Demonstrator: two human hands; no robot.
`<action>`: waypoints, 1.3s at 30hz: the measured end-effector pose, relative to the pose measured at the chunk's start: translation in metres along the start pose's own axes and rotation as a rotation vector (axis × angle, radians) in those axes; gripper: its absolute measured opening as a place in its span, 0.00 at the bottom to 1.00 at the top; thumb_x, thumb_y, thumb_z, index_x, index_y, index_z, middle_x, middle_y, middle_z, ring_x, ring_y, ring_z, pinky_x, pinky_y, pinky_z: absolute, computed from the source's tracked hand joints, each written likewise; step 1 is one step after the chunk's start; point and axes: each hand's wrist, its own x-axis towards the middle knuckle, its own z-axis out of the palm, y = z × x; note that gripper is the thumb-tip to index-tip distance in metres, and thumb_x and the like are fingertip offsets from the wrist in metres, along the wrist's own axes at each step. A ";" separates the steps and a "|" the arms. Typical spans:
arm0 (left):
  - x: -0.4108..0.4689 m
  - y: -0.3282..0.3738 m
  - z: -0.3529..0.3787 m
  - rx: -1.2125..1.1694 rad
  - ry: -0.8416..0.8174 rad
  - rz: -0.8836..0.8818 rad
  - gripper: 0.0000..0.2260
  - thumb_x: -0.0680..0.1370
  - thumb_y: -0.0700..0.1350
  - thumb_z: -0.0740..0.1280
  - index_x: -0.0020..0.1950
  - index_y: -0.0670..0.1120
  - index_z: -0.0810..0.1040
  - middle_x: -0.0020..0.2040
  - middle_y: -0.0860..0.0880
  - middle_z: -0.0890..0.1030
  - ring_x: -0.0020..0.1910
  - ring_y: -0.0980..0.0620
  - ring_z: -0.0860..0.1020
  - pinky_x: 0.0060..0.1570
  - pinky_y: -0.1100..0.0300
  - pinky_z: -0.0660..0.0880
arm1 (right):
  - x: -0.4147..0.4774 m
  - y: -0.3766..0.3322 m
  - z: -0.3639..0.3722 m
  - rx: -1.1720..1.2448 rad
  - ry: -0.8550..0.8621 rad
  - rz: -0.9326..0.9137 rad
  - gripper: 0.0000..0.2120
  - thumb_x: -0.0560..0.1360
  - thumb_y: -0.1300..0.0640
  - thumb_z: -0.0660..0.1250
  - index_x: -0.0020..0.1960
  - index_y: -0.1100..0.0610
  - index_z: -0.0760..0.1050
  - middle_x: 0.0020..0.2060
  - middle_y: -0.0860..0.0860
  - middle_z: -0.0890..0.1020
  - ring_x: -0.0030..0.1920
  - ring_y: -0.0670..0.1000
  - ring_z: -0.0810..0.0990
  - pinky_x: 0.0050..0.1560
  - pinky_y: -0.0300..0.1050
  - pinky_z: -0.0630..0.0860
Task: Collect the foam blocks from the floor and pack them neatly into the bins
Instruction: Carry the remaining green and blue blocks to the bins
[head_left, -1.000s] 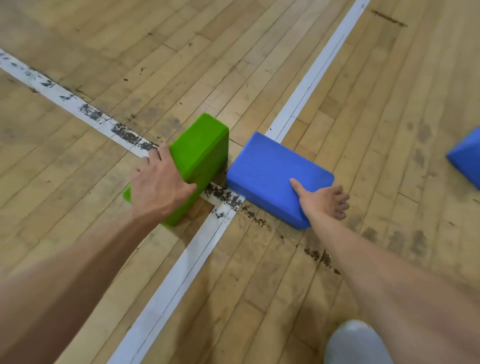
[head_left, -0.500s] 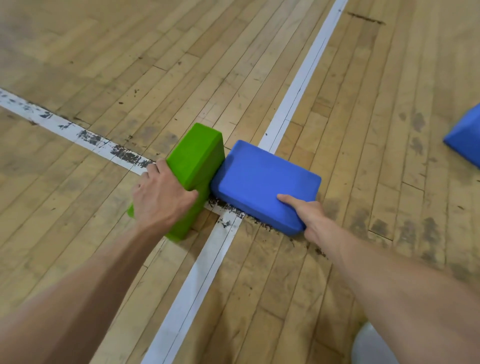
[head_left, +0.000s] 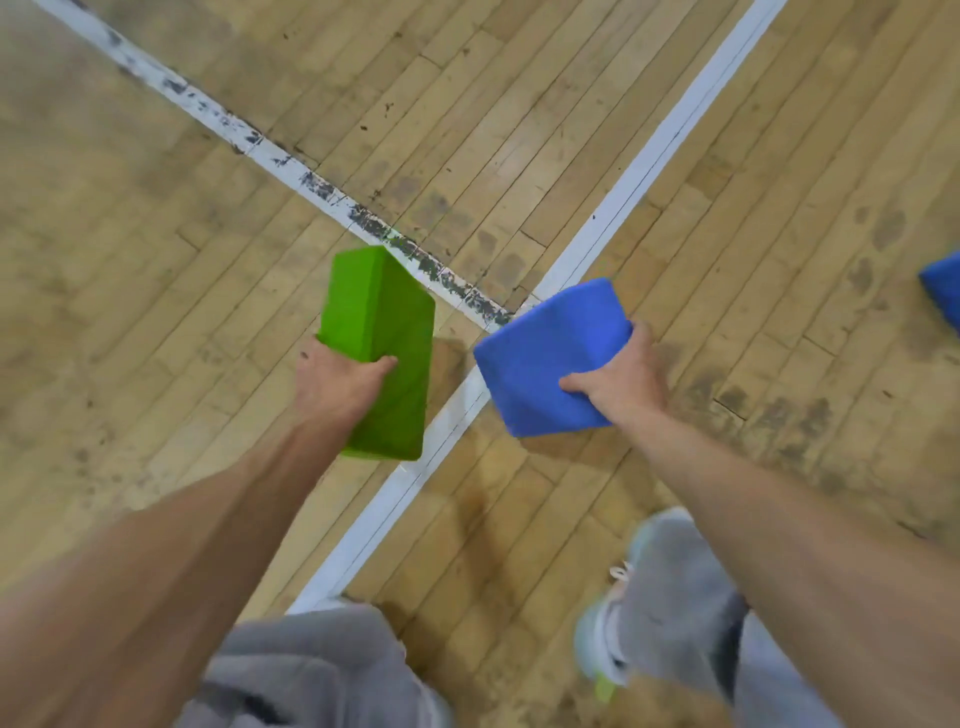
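The green block (head_left: 379, 322) (left hand (head_left: 337, 387), fingers (head_left: 382, 364) curled round it) and the blue block (head_left: 545, 348) (right hand (head_left: 623, 387) likewise) had been lifted off the floor (head_left: 208, 260), so carrying to bins was judged next

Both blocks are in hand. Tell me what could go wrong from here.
1. The right hand pinches the blue block at one corner, with most of the block jutting out beyond the grip. It might twist loose while being carried.
2. The left hand holds the green block alone, so a bump could knock it free.
3. Another blue block lies at the right edge. With both hands full, it may be left behind or tripped over.
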 end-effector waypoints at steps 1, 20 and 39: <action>-0.019 -0.003 -0.026 -0.051 -0.020 -0.049 0.40 0.62 0.61 0.74 0.67 0.42 0.66 0.60 0.42 0.75 0.59 0.41 0.75 0.57 0.44 0.74 | -0.026 -0.017 -0.016 -0.109 -0.028 -0.058 0.44 0.57 0.52 0.78 0.68 0.53 0.61 0.59 0.50 0.71 0.60 0.56 0.72 0.60 0.57 0.71; -0.424 -0.070 -0.512 -0.427 0.513 -0.454 0.40 0.64 0.59 0.77 0.68 0.43 0.67 0.61 0.42 0.75 0.60 0.41 0.75 0.56 0.46 0.74 | -0.420 -0.362 -0.245 -0.650 -0.406 -0.907 0.38 0.61 0.44 0.73 0.66 0.55 0.64 0.59 0.51 0.72 0.58 0.54 0.73 0.52 0.48 0.73; -0.897 -0.206 -0.350 -1.004 1.295 -1.552 0.41 0.60 0.57 0.80 0.66 0.42 0.69 0.61 0.42 0.76 0.58 0.41 0.76 0.54 0.48 0.75 | -0.851 -0.186 -0.210 -0.923 -1.272 -2.154 0.39 0.62 0.47 0.72 0.69 0.54 0.62 0.58 0.47 0.72 0.59 0.51 0.73 0.56 0.47 0.72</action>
